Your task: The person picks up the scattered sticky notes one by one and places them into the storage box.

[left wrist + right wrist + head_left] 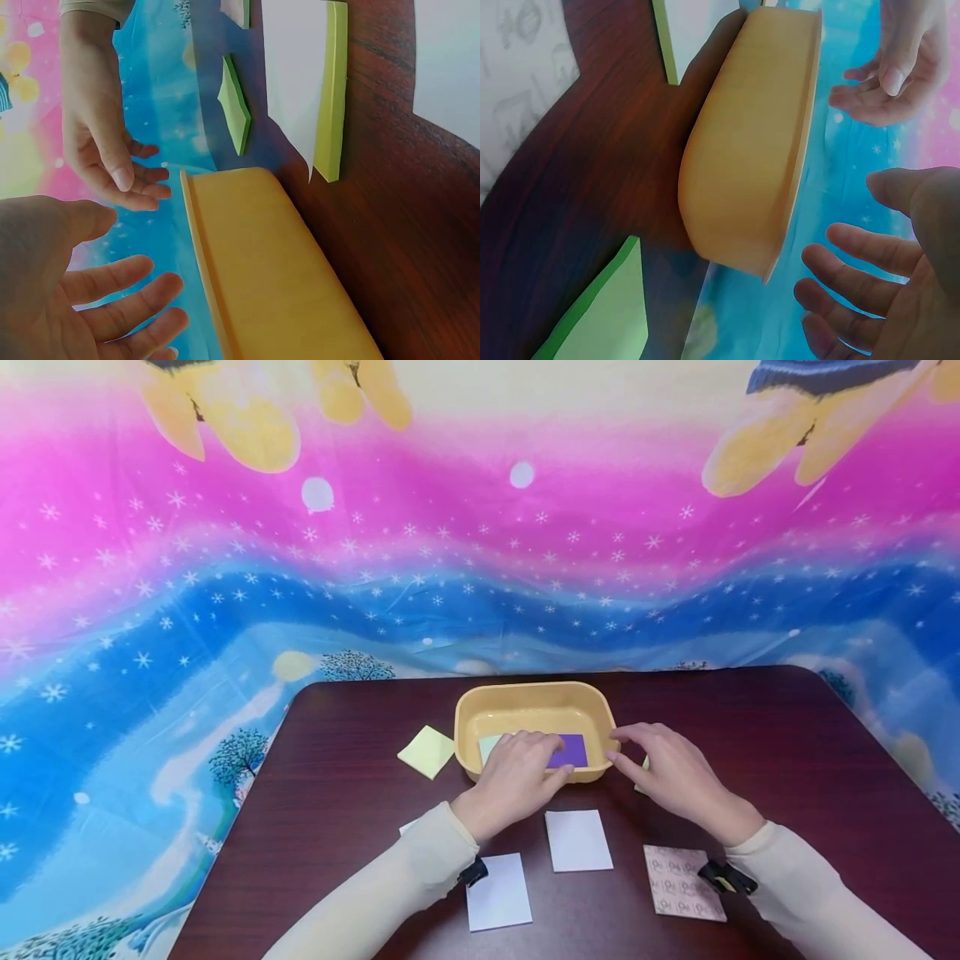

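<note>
A yellow plastic tub [532, 710] stands on the table with a purple square of paper [573, 750] and a pale green one [487, 747] inside. Over the tub's front rim hovers my left hand [521, 772], fingers loosely bent and holding nothing. My right hand [678, 777] is at the tub's right end, thumb and fingers apart, fingertips close to the rim. Both wrist views show empty, spread fingers: the left hand [112, 292] in its own view and the right hand [877, 285] in its own, each above the tub's rim.
Nearer me lie two white pads [579, 841] and a patterned square pad [678, 881]. A pale yellow pad [427, 752] sits left of the tub. A green-edged pad [604, 322] is partly behind my right hand. A printed cloth [480, 543] hangs behind the table.
</note>
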`<action>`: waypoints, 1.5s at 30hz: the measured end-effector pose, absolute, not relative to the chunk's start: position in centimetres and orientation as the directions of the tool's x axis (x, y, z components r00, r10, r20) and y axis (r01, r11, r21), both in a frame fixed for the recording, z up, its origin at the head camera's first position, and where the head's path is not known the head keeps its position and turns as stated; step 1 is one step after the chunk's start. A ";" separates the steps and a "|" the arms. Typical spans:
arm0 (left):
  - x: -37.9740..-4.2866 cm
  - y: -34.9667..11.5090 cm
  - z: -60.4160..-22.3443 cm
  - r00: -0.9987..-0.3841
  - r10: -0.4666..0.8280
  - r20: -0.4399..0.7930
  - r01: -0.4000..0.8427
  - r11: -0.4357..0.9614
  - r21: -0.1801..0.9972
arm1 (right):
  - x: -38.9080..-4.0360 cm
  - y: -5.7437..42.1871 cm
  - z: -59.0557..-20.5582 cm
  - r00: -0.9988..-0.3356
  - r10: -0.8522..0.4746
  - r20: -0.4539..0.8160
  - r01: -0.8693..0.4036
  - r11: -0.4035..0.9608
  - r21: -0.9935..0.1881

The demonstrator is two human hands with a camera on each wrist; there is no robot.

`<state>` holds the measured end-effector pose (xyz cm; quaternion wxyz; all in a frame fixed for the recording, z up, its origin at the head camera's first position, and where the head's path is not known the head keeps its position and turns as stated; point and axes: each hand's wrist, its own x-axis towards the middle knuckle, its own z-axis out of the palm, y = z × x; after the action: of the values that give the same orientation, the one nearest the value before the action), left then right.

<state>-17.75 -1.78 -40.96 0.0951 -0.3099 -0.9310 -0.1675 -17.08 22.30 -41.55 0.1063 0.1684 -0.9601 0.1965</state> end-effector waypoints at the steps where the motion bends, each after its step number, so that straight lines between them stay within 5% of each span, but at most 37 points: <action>1: -17.7 -1.7 -40.9 -0.791 0.544 0.279 0.608 0.751 0.258 | -17.1 22.4 -41.6 -0.924 -0.276 0.266 -0.358 0.868 -0.343; 45: -16.4 0.9 -41.5 -0.742 0.618 0.261 0.666 0.722 0.185 | -17.0 26.9 -43.2 -0.971 -0.188 0.150 -0.229 0.915 -0.333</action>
<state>-16.40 0.88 -41.46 0.0909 -0.3476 -0.9235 -0.1345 -17.01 26.90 -43.24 0.0574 0.1066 -0.9768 0.1768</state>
